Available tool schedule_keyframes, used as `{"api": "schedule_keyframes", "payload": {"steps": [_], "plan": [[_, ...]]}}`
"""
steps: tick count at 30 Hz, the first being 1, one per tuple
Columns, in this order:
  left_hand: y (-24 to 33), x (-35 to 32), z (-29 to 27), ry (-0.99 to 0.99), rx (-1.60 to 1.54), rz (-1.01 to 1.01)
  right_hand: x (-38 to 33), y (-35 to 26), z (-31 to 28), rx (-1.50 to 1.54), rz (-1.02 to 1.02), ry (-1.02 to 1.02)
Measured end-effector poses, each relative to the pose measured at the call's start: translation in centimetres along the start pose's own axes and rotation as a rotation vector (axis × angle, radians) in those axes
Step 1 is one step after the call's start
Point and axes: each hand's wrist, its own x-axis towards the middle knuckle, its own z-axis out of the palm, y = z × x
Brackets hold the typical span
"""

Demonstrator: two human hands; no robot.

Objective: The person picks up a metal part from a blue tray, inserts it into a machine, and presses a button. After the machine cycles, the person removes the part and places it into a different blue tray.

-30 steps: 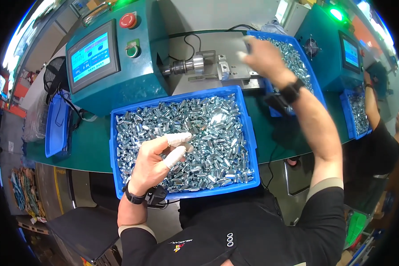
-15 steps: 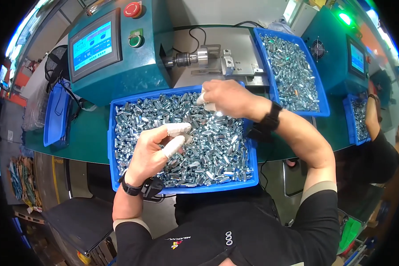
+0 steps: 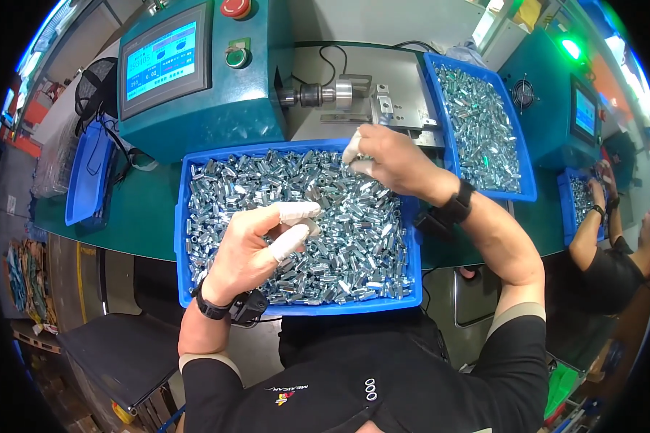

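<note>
My left hand (image 3: pixel 249 249) hovers over a blue bin (image 3: pixel 307 309) heaped with small shiny metal hex fittings (image 3: pixel 339 267). White covers sheathe its thumb and finger. Their tips close together in a pinch, and what lies between them is too small to make out. At the bin's far right side, near the rim, is my right hand (image 3: pixel 393 162). Its white-covered thumb and finger curl toward each other, just in front of the machine's metal spindle (image 3: pixel 325 94). Whatever those fingertips hold is hidden.
A teal machine (image 3: pixel 209 119) with a screen and buttons stands behind the bin, beside a metal clamp block (image 3: pixel 383 105). Another full blue bin (image 3: pixel 523 184) is at right. An upended blue tray (image 3: pixel 87 177) leans at left. A co-worker's arms (image 3: pixel 592 224) reach over another bin at far right.
My right hand has moved slightly right in the view, nearer the clamp block. My left hand keeps its pinch over the bin. The co-worker's arms have shifted, and the view has tilted a little.
</note>
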Motion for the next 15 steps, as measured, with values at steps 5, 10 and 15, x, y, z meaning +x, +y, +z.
{"api": "schedule_keyframes", "payload": {"steps": [5, 10, 15], "plan": [[-0.3, -0.1, -0.1, -0.001, -0.017, 0.017, -1.0, -0.4, -3.4, 0.458, 0.336, 0.122], [-0.8, 0.1, 0.3, -0.019, -0.014, 0.039, 0.3, 2.8, -5.8, 0.305, 0.385, 0.382], [-0.8, 0.3, 0.5, 0.021, -0.052, 0.006, 1.1, 5.7, -5.2, 0.178, 0.386, 0.414]]}}
